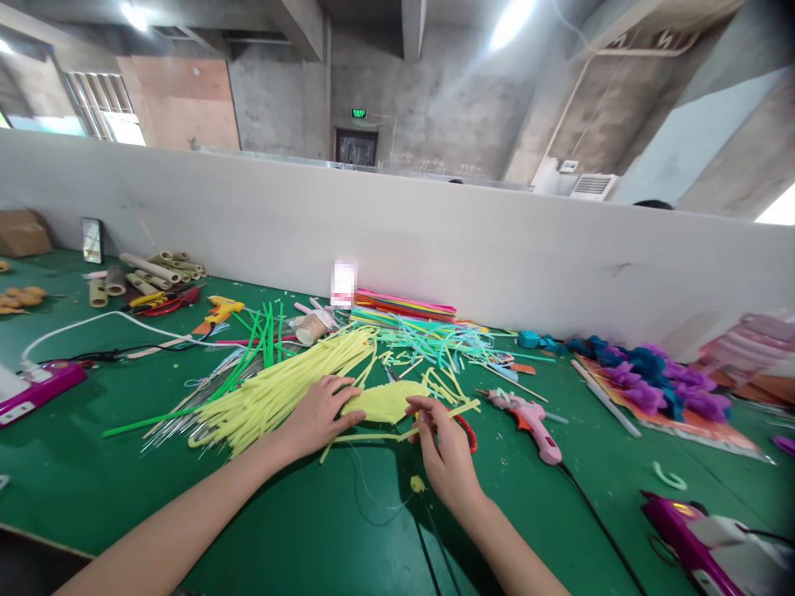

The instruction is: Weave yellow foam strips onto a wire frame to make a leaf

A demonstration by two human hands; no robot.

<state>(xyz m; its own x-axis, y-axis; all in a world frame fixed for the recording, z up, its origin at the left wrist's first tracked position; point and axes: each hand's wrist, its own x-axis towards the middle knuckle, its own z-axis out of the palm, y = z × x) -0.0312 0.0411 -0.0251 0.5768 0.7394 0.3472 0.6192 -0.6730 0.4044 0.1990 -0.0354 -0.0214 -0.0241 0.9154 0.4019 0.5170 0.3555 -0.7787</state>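
Note:
Yellow pipe cleaners (273, 389) lie in a thick bundle at the middle left. To their right is a flat yellow leaf-shaped piece (386, 402). My left hand (323, 414) rests at the bundle's right edge, fingers apart, with the thumb by the piece's left end. Fingers bent in a pinch, my right hand (442, 439) is at the piece's right end, on a single yellow pipe cleaner (373, 437) that runs along its near side. Red-handled scissors (469, 432) are partly hidden behind this hand. Below it lies a small yellow bit (417, 483) with a thin clear thread.
A pink glue gun (527, 418) with a black cord lies right. Green and blue pipe cleaners (428, 335) are heaped behind. A yellow glue gun (224, 310), bamboo pieces (155, 273) and a power strip (50, 389) stand left; purple and blue fuzzy shapes (658, 381) lie far right.

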